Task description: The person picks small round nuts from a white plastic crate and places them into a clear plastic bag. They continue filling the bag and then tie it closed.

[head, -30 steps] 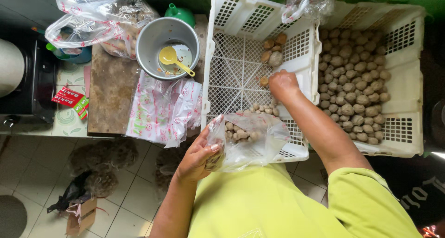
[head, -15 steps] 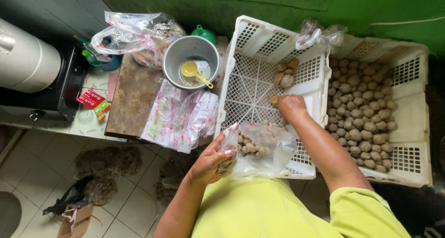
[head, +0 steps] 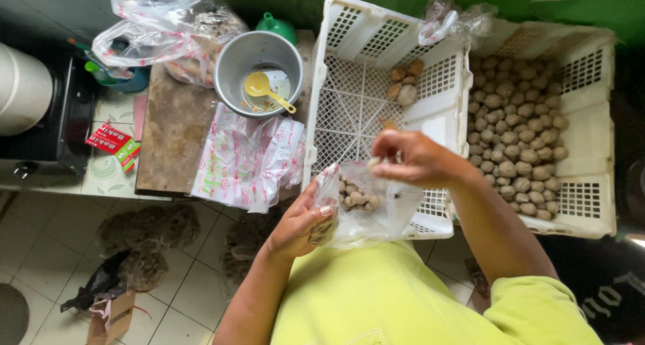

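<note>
Biggest first: right white crate, packed w/ small brown round things, sits against the left white crate, which is mostly bare mesh w/ just a few brown pieces in a far corner. Left of the crates, the counter carries a stack of printed plastic bags hanging over its near edge, a clear bag w/ stuff inside at the far end, and a grey metal bowl w/ a yellow spoon lying in it. Green funnel just behind the bowl. Red packet further left on a tiled top.

Now me. My left hand is closed round the edge of a clear plastic bag, fingers pinching its rim & holding it open, over my lap at the near edge of the left crate. Bag already has a clump of the brown balls inside. My right hand is right above the bag mouth, fingers pinched shut on a small pale piece or so; can't tell how many, hand hides most of it. Right hand & bag rim nearly touching
</note>
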Demonstrator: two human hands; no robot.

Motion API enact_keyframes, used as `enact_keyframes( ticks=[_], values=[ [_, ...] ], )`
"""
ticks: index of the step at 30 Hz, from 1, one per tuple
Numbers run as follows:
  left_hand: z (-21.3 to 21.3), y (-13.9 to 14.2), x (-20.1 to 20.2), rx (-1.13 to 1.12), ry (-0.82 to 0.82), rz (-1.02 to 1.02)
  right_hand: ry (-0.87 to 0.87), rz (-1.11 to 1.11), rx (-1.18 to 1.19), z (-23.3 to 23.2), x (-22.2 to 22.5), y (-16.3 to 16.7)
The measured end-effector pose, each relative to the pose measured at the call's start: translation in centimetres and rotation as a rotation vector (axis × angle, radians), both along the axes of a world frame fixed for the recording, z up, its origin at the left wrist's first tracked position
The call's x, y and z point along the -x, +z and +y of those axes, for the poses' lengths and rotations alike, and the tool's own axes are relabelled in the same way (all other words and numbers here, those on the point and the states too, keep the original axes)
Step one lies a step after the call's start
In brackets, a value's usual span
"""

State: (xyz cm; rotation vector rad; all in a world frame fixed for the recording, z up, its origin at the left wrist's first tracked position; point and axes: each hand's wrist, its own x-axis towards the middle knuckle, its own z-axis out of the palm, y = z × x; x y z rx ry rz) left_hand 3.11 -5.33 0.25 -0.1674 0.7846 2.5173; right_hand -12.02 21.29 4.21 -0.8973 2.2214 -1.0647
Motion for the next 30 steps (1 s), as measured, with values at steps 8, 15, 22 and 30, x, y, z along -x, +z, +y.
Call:
enact_keyframes(
  ticks=[8, 15, 22, 30],
  values=[
    [-1.7, -3.7, -1.4, -0.107, -0.059, 0.123, -0.320, 0.306, -0.201, 1.4, 3.2, -7.0],
    [-1.7, -3.1, -1.2, -0.144, -0.120, 0.053, 0.000, 0.155, -0.527, 0.7, 2.4, -16.1],
    [-0.4, -0.2, -0.4, -0.076, -0.024, 0.028, -0.420, 0.049, -0.419, 0.4, 3.7, -14.9],
    [-0.2, 0.6, -0.2, -0.065, -0.015, 0.063, -0.223, -0.329, 0.343, -0.4, -1.6, -1.3]
  ],
)
